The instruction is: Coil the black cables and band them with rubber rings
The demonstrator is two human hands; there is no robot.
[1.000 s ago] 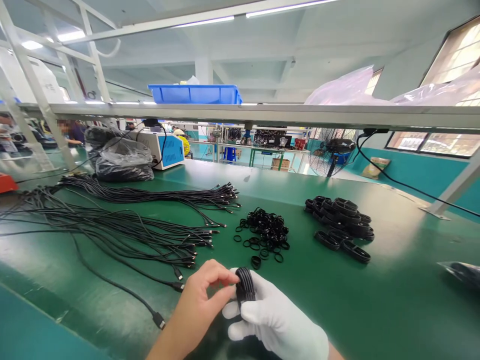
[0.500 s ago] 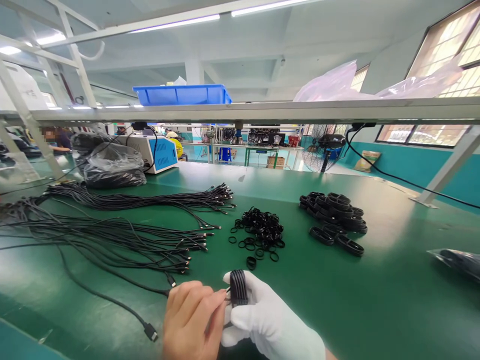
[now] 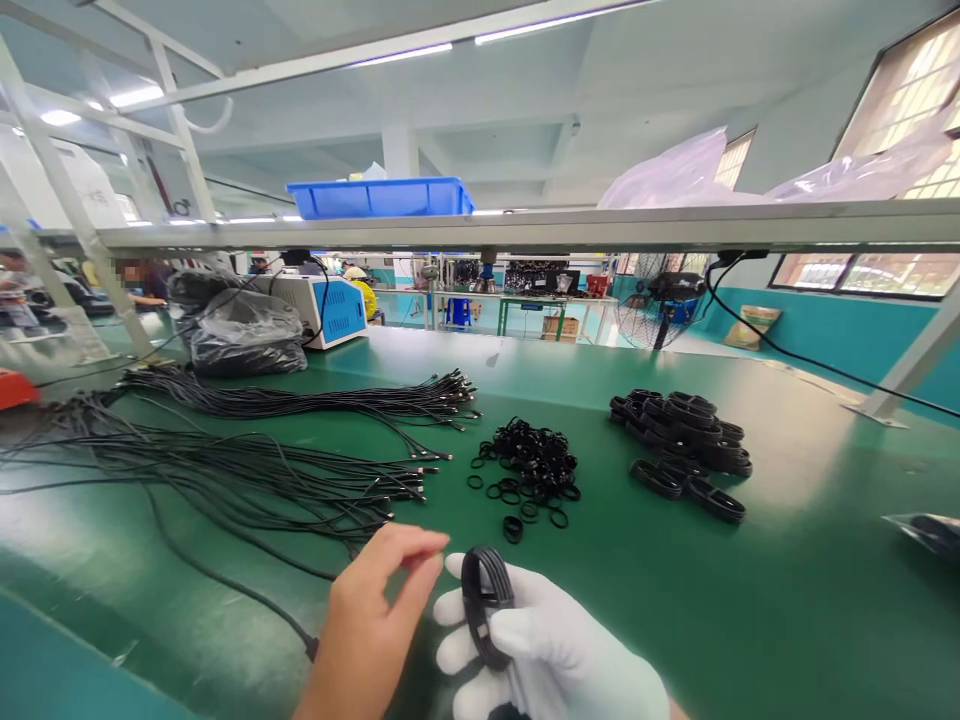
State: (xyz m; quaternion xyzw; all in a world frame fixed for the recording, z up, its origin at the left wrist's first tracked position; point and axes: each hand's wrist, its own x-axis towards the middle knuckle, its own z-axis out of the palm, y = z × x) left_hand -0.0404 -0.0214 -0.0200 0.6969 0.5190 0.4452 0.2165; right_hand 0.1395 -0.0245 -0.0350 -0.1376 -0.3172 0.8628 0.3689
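Observation:
In my white-gloved right hand (image 3: 555,630) is a coiled black cable (image 3: 484,590), wound into a narrow oval. My thumb presses on its near side, and a small metal plug end shows by the thumb tip. Just left of the coil is my bare left hand (image 3: 379,610), its thumb and fingers in a loose curve, tips close together, with nothing visible between them. It does not touch the coil. Beyond both hands lies a heap of small black rings (image 3: 536,460), with several loose ones at its near edge.
Long black cables (image 3: 285,470) spread across the left of the green table (image 3: 600,590). Finished-looking cable coils (image 3: 682,430) are piled at right. Farther back stand a black-filled plastic bag (image 3: 247,330) and a blue-white machine (image 3: 334,310). A shelf (image 3: 540,230) crosses overhead, holding a blue tray (image 3: 382,198).
My left hand has let go of the cable's end and drawn slightly away from the coil. My right hand has turned the coil, so its oval opening now shows. The view has shifted left.

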